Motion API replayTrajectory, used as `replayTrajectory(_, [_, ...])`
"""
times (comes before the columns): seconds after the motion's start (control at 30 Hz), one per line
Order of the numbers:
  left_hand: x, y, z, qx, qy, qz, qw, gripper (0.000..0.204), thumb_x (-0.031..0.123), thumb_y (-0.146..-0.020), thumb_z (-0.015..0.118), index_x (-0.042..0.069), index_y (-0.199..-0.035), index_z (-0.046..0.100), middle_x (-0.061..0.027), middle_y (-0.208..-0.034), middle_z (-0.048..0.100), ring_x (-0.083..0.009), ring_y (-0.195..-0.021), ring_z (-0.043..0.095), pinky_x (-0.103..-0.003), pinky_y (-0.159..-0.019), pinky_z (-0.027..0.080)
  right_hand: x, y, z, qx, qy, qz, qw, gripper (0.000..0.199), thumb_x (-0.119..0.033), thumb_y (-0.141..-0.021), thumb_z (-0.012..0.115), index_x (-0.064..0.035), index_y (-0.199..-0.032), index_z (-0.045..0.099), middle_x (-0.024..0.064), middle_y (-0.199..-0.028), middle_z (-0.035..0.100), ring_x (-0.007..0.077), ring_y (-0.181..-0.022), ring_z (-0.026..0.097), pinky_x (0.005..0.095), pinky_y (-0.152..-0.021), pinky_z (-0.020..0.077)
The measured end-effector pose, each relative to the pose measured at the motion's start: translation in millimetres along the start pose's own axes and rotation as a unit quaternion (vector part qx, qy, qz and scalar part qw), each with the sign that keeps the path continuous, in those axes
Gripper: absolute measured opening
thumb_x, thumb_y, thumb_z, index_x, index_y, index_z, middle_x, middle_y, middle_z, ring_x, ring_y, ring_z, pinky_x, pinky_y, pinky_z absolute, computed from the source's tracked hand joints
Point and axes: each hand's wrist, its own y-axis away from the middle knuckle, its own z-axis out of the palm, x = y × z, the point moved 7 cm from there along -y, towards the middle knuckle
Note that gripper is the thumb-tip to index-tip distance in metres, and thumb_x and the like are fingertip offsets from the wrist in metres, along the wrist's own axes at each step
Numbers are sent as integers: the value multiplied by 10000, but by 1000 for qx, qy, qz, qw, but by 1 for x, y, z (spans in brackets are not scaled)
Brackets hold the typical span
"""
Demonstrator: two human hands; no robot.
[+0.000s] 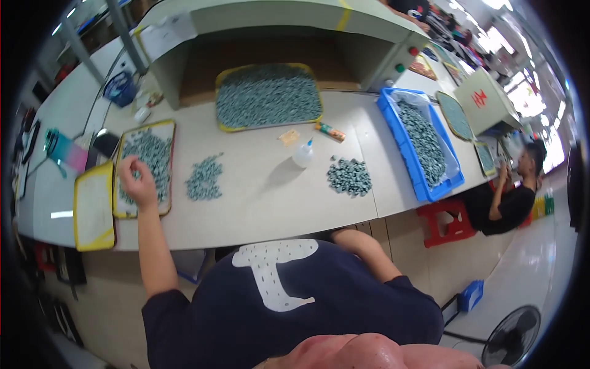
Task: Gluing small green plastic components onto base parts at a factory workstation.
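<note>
My left hand (pixel 137 180) is over a yellow-rimmed tray (pixel 170 129) at the left of the table. Its fingers are curled together above the small grey-green pieces (pixel 152 150) spread in that tray; what they hold, if anything, is too small to make out. Just right of the tray lies a loose pile of the same pieces (pixel 205 179). My right forearm (pixel 365 249) reaches to the table's front edge, and the hand itself is hidden there. Nearest to it on the table top is a second, darker pile of pieces (pixel 350 177).
A large yellow-rimmed tray (pixel 219 120) full of pieces sits before an open-fronted cabinet (pixel 270 15). A white squeeze bottle (pixel 303 155) and a small tube (pixel 330 131) stand mid-table. A blue bin (pixel 402 154) is at right, an overlapping yellow-edged tray (pixel 94 209) at left. A co-worker (pixel 513 194) sits at right.
</note>
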Motion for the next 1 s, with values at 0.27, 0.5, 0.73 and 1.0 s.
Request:
replayTrajectory(0.27, [3, -9, -18, 15, -83, -19, 996, 154, -48, -795, 581, 31, -926, 602, -91, -821, 596, -235, -690, 557, -327, -638, 464, -45, 84, -95, 89, -143, -153, 974, 195, -160, -887, 592, -3, -973, 671, 136, -738, 667, 227, -650, 647, 323, -621, 501])
replayTrajectory(0.5, [-47, -69, 24, -104, -62, -165, 979, 171, 83, -844, 600, 20, -1000, 633, -135, -877, 645, -276, -784, 607, -352, -700, 489, -40, 72, -144, 365, -249, -208, 873, 158, -58, -901, 570, -10, -1017, 665, 70, -662, 643, 91, -590, 595, 244, -542, 456])
replayTrajectory(0.73, [-202, -120, 130, -190, -176, -69, 963, 248, 203, -860, 624, 68, -1064, 666, -158, -984, 669, -326, -943, 626, -419, -802, 499, -4, 50, -130, 596, -351, -216, 689, 174, -48, -948, 510, 14, -1058, 629, 5, -630, 553, 45, -503, 485, 186, -468, 380])
replayTrajectory(1.0, [-240, -107, 192, -274, -293, -288, 869, 428, 395, -830, 665, 78, -1118, 667, -139, -1053, 676, -318, -988, 629, -398, -844, 490, -2, 40, -160, 656, -372, -164, 636, 155, -22, -941, 525, 34, -1040, 631, 4, -664, 546, 37, -524, 487, 179, -477, 390])
